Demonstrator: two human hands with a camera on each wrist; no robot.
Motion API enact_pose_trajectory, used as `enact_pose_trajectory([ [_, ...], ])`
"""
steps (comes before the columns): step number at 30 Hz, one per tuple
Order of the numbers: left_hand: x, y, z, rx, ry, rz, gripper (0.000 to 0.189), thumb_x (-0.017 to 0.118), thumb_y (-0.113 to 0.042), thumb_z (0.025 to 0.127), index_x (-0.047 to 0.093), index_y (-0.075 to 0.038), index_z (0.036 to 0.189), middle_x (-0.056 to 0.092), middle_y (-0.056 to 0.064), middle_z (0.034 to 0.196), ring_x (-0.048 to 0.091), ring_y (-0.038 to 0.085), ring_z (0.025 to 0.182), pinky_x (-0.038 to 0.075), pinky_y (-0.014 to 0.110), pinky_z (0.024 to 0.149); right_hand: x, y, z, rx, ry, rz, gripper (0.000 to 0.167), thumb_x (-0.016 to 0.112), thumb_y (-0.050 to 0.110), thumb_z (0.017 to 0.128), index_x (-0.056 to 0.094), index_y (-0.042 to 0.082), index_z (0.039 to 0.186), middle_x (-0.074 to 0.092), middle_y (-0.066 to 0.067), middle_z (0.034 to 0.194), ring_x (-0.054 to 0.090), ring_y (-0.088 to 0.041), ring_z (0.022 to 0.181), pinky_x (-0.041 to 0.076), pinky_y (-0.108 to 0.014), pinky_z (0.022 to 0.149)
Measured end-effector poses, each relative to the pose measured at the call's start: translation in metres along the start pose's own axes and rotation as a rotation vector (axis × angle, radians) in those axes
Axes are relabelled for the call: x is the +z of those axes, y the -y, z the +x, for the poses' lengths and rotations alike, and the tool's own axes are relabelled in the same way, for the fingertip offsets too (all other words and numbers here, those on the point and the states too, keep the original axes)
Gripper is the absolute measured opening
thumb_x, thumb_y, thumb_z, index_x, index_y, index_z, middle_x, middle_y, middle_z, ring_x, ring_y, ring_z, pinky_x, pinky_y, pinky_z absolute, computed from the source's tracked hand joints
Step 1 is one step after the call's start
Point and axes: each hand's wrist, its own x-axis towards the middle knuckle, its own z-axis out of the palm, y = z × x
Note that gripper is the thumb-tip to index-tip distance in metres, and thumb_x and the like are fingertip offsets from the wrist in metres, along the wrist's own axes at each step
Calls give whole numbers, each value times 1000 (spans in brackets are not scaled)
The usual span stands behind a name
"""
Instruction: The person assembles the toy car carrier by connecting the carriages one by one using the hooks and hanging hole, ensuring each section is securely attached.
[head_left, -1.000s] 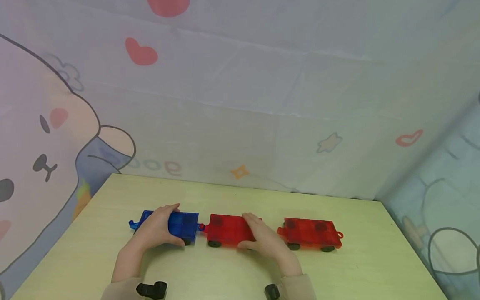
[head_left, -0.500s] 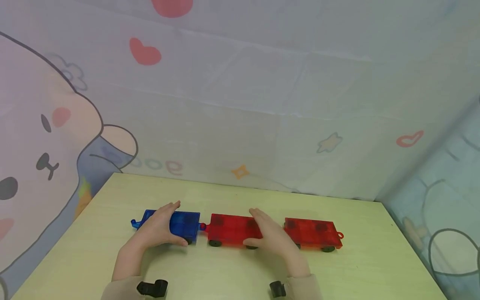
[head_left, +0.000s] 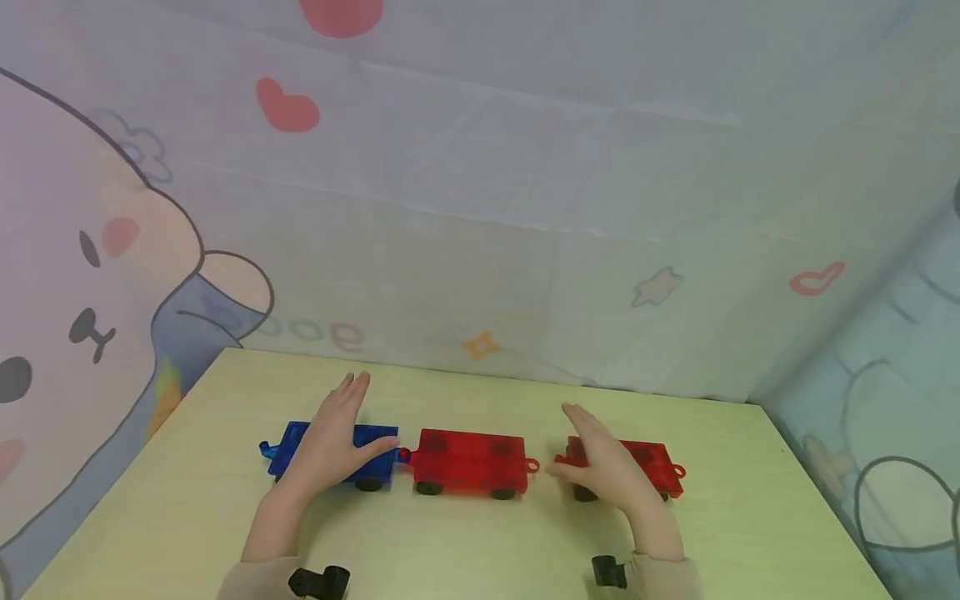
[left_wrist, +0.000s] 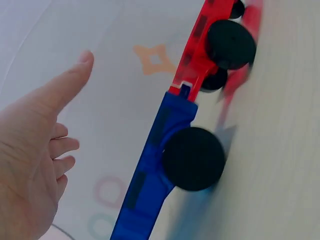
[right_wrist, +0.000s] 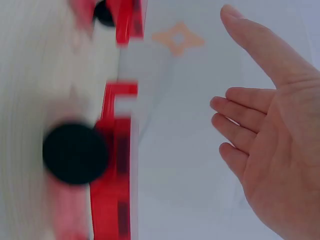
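Three flat translucent toy train cars with black wheels stand in a row on the table. The blue car (head_left: 375,462) is coupled to the middle red car (head_left: 468,461), which shows a ring on its right end. Apart from it, across a gap, stands another red car (head_left: 652,462). My left hand (head_left: 330,450) is over the blue car with fingers spread; the left wrist view shows it raised off the car. Over the right-hand red car is my right hand (head_left: 611,467), thumb and fingers extended and holding nothing, with space between palm and car in the right wrist view.
The pale wooden table (head_left: 465,550) ends at a printed cloth backdrop (head_left: 465,250) behind the cars. Black straps with small mounts sit on both wrists.
My right hand has left the middle red car and moved right, over the other red car. The left hand has lifted off the blue car and opened wider. The cars stay put.
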Motion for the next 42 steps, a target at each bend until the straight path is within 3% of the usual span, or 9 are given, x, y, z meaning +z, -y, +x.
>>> enact_pose_trajectory([
  [11, 27, -20, 5, 82, -12, -10, 105, 71, -49, 84, 14, 5, 154, 12, 20, 163, 10, 38, 151, 16, 57, 120, -26, -40, -17, 70, -78, -11, 92, 78, 33, 83, 27, -2, 151, 25, -30, 156, 25, -49, 143, 30, -65, 111],
  [19, 50, -44, 10, 139, -22, -41, 103, 70, -50, 85, 16, 4, 154, 16, 18, 163, 12, 35, 151, 17, 54, 120, -25, -60, -21, 67, -106, -10, 99, 82, 32, 78, 27, -5, 150, 27, -31, 154, 26, -50, 141, 30, -65, 110],
  [31, 74, -70, 19, 62, 43, -104, 116, 81, -50, 74, 17, 4, 154, 16, 19, 162, 15, 36, 151, 24, 55, 118, -15, -78, -22, 135, -32, 1, 109, 84, 42, 73, 24, -2, 152, 25, -31, 156, 28, -51, 140, 33, -70, 105],
  [34, 81, -75, 20, 36, 83, -108, 119, 81, -52, 73, 15, 3, 155, 14, 18, 163, 13, 35, 151, 23, 53, 119, -13, -82, -24, 146, -9, 19, 112, 84, 44, 72, 22, -2, 153, 23, -30, 156, 26, -51, 141, 32, -69, 106],
  [38, 89, -78, 19, 39, 129, -83, 121, 81, -54, 72, 15, 2, 155, 14, 17, 163, 12, 34, 152, 21, 51, 120, -10, -87, -24, 138, -4, 47, 113, 84, 44, 73, 21, -2, 153, 22, -30, 157, 23, -49, 143, 31, -65, 110],
  [42, 92, -79, 18, 63, 124, -90, 118, 83, -51, 71, 18, 3, 154, 19, 18, 162, 15, 35, 151, 22, 54, 119, -8, -90, -23, 139, -9, 57, 111, 84, 44, 73, 22, -2, 153, 23, -30, 157, 23, -49, 143, 31, -64, 110],
])
